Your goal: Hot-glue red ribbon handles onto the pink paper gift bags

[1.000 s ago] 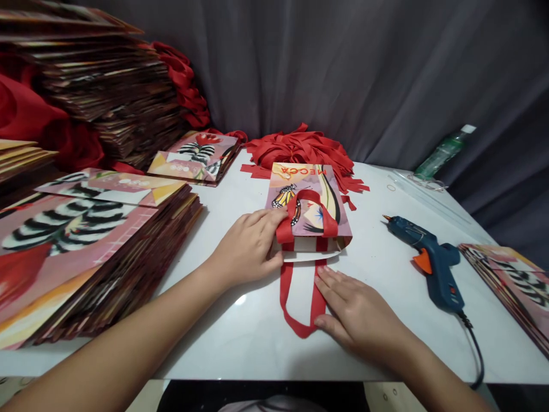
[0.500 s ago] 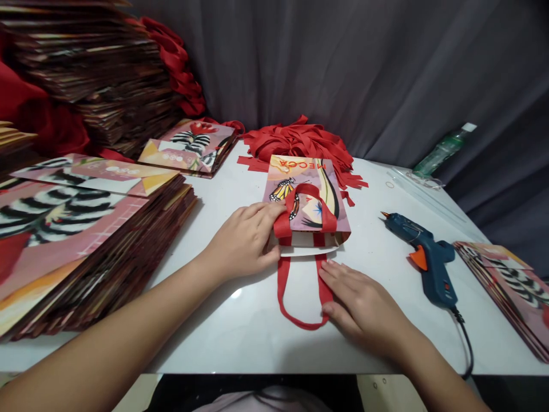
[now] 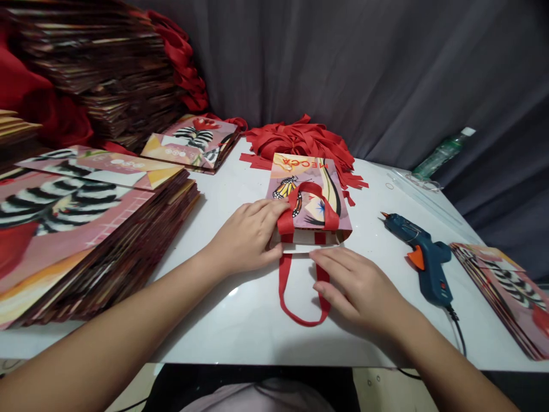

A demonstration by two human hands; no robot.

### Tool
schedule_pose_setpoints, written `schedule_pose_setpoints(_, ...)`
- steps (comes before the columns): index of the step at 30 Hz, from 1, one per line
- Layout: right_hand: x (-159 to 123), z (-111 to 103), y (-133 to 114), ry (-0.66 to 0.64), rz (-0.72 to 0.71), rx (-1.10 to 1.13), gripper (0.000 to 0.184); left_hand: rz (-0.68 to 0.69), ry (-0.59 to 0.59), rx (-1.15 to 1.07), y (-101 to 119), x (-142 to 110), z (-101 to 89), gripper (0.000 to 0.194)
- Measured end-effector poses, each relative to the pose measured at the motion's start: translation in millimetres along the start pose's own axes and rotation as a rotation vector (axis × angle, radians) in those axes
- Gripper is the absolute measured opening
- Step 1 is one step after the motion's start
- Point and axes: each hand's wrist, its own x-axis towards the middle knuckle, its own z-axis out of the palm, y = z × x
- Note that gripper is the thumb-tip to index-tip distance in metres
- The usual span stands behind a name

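Observation:
A small paper gift bag (image 3: 315,171) with a butterfly print lies flat on the white table (image 3: 240,320). One red ribbon handle (image 3: 306,207) is folded up over its face, and the other red ribbon loop (image 3: 286,297) trails toward me. My left hand (image 3: 246,237) grips the bag's open left edge, thumb under, fingers over the red handle's end. My right hand (image 3: 354,286) lies flat with fingers stretched out, pressing on the right strand of the lower loop just below the bag's mouth.
A blue hot glue gun (image 3: 422,254) lies right of the bag, cord running off the front edge. Red ribbon strips (image 3: 300,140) are heaped behind. Tall stacks of flat printed bags (image 3: 86,223) fill the left; a smaller stack (image 3: 506,286) sits far right. A green bottle (image 3: 441,151) lies at the back.
My right hand has slid up along the lower ribbon loop toward the bag's mouth. My left hand keeps its grip on the bag's edge. The view shifted slightly.

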Motion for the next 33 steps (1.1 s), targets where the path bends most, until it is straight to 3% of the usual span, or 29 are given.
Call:
schedule_pose_setpoints(6,57,6,7,-0.370,0.019,-0.002,0.055,-0.001,0.001,-0.044,0,-2,1.0,0.064)
schedule_pose_setpoints(12,77,16,11,-0.440,0.035,0.012,0.046,-0.005,-0.004,-0.031,1,-4,1.4,0.064)
schedule_pose_setpoints(18,62,15,11,-0.348,0.067,-0.016,0.043,-0.005,-0.009,-0.023,1,-4,0.5,0.065)
schedule_pose_setpoints(23,9,-2,5,-0.033,0.024,-0.061,0.022,-0.023,-0.038,-0.037,2,-4,1.2,0.066)
schedule_pose_setpoints(26,-15,-13,0,0.009,0.047,-0.127,0.035,-0.023,-0.040,-0.040,2,-4,1.7,0.067)
schedule_pose_setpoints(29,-16,-16,-2,0.013,0.052,-0.126,0.040,-0.020,-0.045,-0.017,2,-4,1.3,0.067)
schedule_pose_setpoints(33,9,-5,-1,-0.016,-0.001,-0.113,0.026,-0.012,-0.045,0.014,2,-4,-0.1,0.065)
